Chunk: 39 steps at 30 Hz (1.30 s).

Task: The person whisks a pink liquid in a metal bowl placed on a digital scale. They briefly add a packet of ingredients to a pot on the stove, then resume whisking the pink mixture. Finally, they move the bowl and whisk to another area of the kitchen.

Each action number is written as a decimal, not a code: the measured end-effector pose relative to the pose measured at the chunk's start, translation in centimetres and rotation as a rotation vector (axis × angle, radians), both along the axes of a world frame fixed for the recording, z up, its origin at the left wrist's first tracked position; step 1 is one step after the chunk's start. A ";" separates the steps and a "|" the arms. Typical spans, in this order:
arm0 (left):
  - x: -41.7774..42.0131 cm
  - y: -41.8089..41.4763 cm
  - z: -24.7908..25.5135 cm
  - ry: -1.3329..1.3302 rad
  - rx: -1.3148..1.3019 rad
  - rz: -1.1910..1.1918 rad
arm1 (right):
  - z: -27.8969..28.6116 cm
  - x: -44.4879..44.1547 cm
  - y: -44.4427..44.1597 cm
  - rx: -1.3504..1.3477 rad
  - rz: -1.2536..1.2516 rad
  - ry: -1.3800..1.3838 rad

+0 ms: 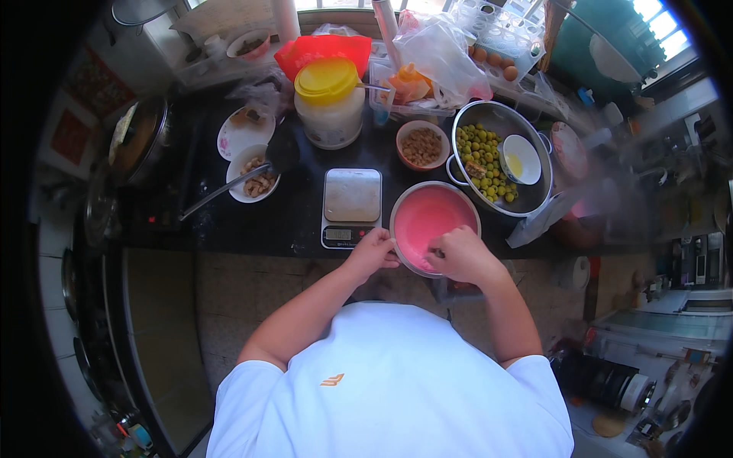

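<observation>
A round bowl (438, 209) with a pink inside and a pale rim sits at the counter's front edge, tipped slightly towards me. My left hand (373, 253) pinches its left rim between thumb and fingers. Inside the bowl, my right hand (461, 255) has curled fingers against the near wall, where a little whitish-pink matter (425, 264) shows. Whether these fingers hold anything is hidden. Just left of the bowl lies a digital kitchen scale (352, 196) with a bare metal plate and a lit display.
A steel colander (504, 200) of green olive-like fruit (478, 151) holds a small bowl (520, 160). Nearby stand a bowl of brown pieces (422, 146), a yellow-lidded jar (329, 106), and a white bowl (252, 193) near a ladle (223, 192). A pot (140, 140) is far left.
</observation>
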<state>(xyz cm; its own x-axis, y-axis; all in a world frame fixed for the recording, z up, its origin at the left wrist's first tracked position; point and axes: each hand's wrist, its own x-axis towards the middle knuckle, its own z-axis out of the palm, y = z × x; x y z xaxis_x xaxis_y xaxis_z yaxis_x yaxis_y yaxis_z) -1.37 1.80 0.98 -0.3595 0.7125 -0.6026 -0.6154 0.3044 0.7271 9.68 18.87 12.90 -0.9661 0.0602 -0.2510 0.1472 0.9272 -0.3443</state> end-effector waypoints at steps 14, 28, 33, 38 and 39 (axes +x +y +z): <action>0.0 -0.3 -0.2 -0.041 0.003 0.002 | -2.6 -1.5 1.6 0.198 -0.139 0.417; -0.1 0.0 -0.1 0.025 -0.032 -0.012 | -1.1 0.0 -1.8 0.024 0.154 -0.078; -0.2 0.0 -0.3 0.003 -0.002 0.004 | -2.5 -0.9 1.8 0.230 -0.180 0.304; -0.1 0.1 0.1 0.020 -0.028 -0.012 | -1.2 -0.4 -2.0 -0.094 0.140 0.080; -0.2 -0.1 0.3 0.009 -0.028 -0.013 | -1.8 -1.0 -1.1 -0.032 0.049 0.212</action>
